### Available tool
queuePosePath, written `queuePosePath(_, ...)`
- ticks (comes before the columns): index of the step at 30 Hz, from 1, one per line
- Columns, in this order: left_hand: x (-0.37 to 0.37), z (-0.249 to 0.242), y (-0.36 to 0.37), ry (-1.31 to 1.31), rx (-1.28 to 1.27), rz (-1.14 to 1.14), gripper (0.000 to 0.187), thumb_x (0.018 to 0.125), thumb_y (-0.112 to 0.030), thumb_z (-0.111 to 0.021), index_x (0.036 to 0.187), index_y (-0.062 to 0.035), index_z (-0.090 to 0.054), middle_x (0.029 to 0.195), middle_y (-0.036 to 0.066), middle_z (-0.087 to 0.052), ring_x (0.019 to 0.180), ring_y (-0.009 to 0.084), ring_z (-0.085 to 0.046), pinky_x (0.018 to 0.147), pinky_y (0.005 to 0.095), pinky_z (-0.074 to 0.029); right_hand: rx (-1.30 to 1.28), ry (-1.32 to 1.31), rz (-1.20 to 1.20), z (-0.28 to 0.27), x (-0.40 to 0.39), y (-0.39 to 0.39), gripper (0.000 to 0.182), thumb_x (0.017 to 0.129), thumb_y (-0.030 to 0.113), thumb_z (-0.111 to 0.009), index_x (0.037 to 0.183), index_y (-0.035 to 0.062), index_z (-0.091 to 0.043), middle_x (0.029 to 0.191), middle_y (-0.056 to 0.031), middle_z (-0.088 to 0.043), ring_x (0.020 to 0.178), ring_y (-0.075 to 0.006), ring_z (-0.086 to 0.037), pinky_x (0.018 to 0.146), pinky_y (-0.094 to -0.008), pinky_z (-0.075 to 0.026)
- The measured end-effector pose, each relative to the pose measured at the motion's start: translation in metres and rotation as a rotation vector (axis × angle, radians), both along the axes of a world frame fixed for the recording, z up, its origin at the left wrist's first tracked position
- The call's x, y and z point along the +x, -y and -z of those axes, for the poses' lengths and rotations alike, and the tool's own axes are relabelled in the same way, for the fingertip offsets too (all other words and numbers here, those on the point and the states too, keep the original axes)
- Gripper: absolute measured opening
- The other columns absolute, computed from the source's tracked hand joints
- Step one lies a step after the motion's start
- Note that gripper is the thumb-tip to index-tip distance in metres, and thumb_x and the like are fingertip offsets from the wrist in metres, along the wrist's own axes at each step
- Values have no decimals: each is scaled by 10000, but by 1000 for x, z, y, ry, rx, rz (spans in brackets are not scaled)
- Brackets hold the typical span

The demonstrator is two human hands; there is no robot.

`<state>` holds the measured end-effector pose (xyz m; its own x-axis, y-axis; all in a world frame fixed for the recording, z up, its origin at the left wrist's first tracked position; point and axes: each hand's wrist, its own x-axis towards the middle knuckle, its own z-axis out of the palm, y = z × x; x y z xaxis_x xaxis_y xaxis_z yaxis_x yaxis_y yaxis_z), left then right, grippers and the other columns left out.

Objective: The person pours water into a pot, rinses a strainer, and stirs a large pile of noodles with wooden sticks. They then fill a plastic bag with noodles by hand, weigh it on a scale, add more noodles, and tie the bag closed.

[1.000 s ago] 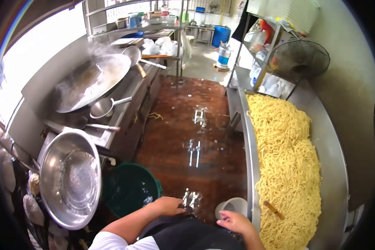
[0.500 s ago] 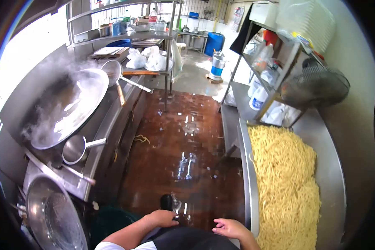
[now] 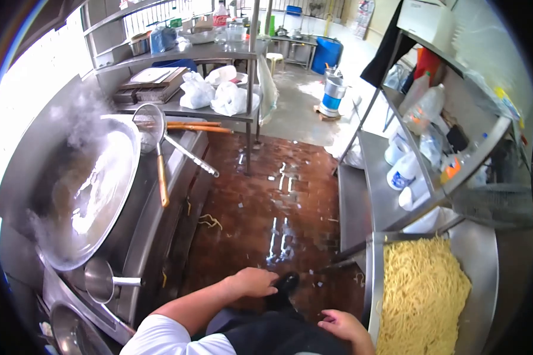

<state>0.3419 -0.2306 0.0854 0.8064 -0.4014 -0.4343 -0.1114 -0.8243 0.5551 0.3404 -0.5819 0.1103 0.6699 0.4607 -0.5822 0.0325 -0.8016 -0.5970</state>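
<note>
My left hand (image 3: 256, 282) hangs in front of my body above the wet floor. It holds nothing, and its fingers are loosely bent, with the thumb a little apart. Lower down, beside the noodle trough, my right hand (image 3: 342, 325) is empty with its fingers loosely apart. A heap of yellow noodles (image 3: 423, 296) fills the metal trough (image 3: 484, 266) on my right. Across on the left, a big steaming wok (image 3: 127, 177) contains cloudy liquid. Near it lie a wire strainer (image 3: 150, 125) with a wooden handle and a metal ladle (image 3: 99, 281) with a pale handle.
The brown tiled floor (image 3: 266, 195) is wet, with noodle scraps. A metal basin (image 3: 71, 331) sits at lower left. White plastic bags (image 3: 196, 92) rest on the left shelving. Bottles (image 3: 404, 171) and a fan (image 3: 494, 204) stand at the right rack. A blue barrel (image 3: 327, 55) is farther back.
My view has moved forward; the wok and shelves appear closer, and the basin has slid toward the lower edge. My left hand has swung up and forward. A dark boot now shows beside it.
</note>
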Motion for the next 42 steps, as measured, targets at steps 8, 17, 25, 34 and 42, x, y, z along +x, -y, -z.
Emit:
queuePosePath(8, 155, -64, -72, 117, -1, -410, 461, 910, -381, -612, 1252, -72, -611, 1146, 162, -674, 1069, 297, -648, 928, 379, -498, 99, 67, -135, 13, 233, -60, 546, 841, 366, -725, 1254, 29, -605, 1002, -129, -718, 865, -225, -690, 779, -341, -535)
queuePosePath(17, 325, -114, -276, 495, -978, -1449, 334, 922, -347, -621, 1089, -58, -641, 895, 49, -696, 752, 125, -655, 620, 269, -525, 212, 255, -29, -58, 424, -130, 552, 849, 321, -725, 1281, 10, -580, 992, -150, -705, 832, -210, -681, 774, -336, -537)
queuePosePath(25, 537, -30, -488, 519, -881, -1663, 423, 866, -335, -701, 1197, -87, -610, 1002, 60, -670, 851, 144, -655, 642, 294, -532, -94, -49, 49, 10, 464, -178, 564, 844, 301, -755, 1286, -3, -577, 996, -113, -714, 878, -166, -668, 784, -302, -530)
queuePosePath(34, 647, 93, -604, 464, -380, -1624, 482, 830, -336, -698, 1153, 18, -646, 1080, 214, -685, 977, 317, -669, 852, 368, -507, -95, -21, 114, -45, 562, -325, 540, 855, 281, -747, 1280, -6, -578, 984, -114, -714, 885, -162, -672, 792, -304, -528)
queuePosePath(42, 653, 92, -606, 602, -33, -1674, 537, 827, -466, -684, 1026, 32, -670, 988, 209, -698, 979, 337, -670, 858, 416, -508, 62, 159, -448, -69, 636, -538, 523, 861, 374, -702, 1267, 61, -598, 1033, -136, -687, 888, -244, -679, 794, -338, -539)
